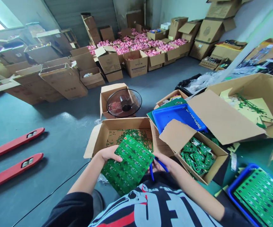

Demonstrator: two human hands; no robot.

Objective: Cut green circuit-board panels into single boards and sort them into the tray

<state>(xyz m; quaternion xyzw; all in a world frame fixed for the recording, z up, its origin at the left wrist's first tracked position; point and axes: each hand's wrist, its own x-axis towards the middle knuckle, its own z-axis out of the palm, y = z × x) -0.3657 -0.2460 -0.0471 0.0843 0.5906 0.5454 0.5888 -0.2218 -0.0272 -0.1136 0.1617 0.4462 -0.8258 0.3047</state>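
Observation:
My left hand [110, 154] grips the left edge of a large green circuit board panel [129, 165], its thumb lying on the top face. The panel is tilted in front of my body and bears rows of small components. My right hand [166, 160] holds blue-handled pliers [160, 164] at the panel's right edge, with the handles spread apart. The pliers' jaws are hidden, and so are most of the right fingers. Just beyond the panel, an open cardboard box [108, 126] holds many thin green board strips [136, 134].
At right, a small carton holds cut green boards [196, 156]. Beyond it are a blue tray [171, 116] and a large carton [266, 91]. More panels [261, 192] lie in a blue bin. A fan [124, 102] stands ahead; red pallet-jack forks [13, 171] lie left.

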